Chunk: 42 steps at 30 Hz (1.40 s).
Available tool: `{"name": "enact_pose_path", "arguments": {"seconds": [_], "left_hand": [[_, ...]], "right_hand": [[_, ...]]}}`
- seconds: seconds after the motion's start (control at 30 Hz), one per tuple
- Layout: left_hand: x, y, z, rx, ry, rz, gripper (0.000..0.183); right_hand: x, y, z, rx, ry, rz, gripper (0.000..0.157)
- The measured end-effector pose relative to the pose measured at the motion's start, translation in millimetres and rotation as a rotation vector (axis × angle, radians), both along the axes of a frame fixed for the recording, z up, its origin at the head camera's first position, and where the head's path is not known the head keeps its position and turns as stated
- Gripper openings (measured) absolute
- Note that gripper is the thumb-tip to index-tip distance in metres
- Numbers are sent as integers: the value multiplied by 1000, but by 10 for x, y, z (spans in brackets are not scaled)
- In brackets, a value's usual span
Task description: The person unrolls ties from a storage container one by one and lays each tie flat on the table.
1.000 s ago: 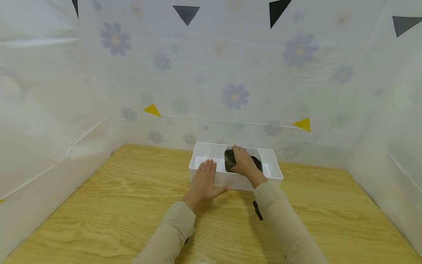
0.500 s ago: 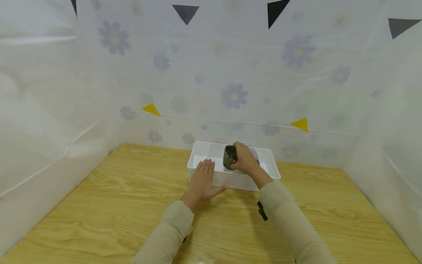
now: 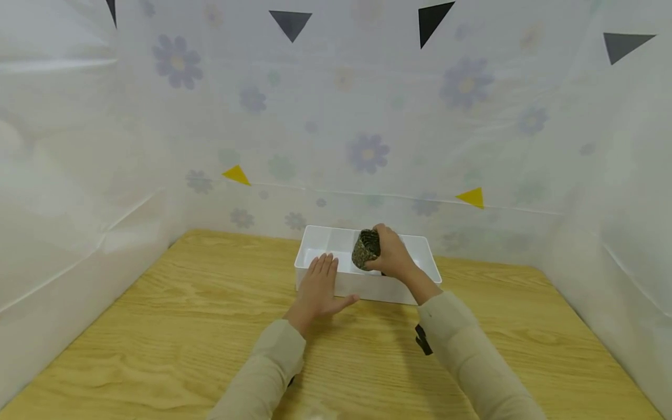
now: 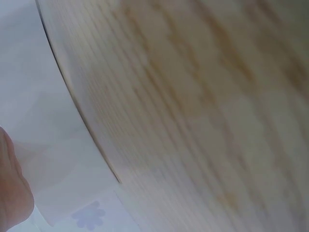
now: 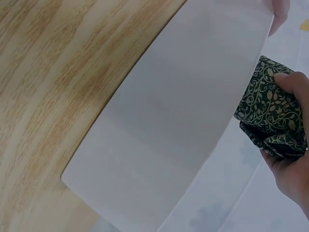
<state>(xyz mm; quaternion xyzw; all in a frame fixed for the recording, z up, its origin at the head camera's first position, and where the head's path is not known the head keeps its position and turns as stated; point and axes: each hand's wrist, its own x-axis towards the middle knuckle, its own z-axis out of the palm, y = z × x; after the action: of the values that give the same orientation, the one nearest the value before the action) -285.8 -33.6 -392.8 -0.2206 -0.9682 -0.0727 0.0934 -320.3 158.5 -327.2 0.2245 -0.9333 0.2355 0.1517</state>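
A white plastic box (image 3: pixel 362 287) with compartments stands on the table. My right hand (image 3: pixel 392 255) grips a rolled-up dark green cloth (image 3: pixel 361 255) with a pale vine pattern, held tilted at the box's front rim. In the right wrist view the patterned cloth (image 5: pixel 270 104) shows beyond the box wall (image 5: pixel 159 116), folded in layers, with the thumb on its side. My left hand (image 3: pixel 319 290) lies with straight fingers against the front of the box, fingertips over its rim and thumb spread. Only part of the left hand (image 4: pixel 13 188) enters the left wrist view.
The wooden table (image 3: pixel 199 315) extends around the box. Behind it hangs a pale flowered sheet (image 3: pixel 336 128) with black and yellow triangles, and similar sheets close off both sides. A dark strap (image 3: pixel 423 340) shows under the right sleeve.
The right hand has raised the rolled cloth somewhat out of the box and tilted it, so its patterned outer side now shows more. The left hand stays on the box front.
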Motion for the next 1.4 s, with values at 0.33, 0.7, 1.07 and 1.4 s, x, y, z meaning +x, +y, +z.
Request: {"name": "enact_pose_path", "arguments": {"seconds": [0.33, 0.7, 1.07, 1.4], "left_hand": [[18, 7, 33, -14, 12, -3, 95], [3, 6, 40, -26, 3, 1, 96], [-18, -42, 53, -7, 15, -19, 97], [-57, -52, 14, -21, 30, -31, 96]], "right_hand": [[124, 22, 100, -18, -16, 33, 73], [286, 34, 201, 1, -47, 68, 73], [446, 55, 208, -12, -146, 105, 75], [556, 158, 144, -66, -213, 153, 72]]}}
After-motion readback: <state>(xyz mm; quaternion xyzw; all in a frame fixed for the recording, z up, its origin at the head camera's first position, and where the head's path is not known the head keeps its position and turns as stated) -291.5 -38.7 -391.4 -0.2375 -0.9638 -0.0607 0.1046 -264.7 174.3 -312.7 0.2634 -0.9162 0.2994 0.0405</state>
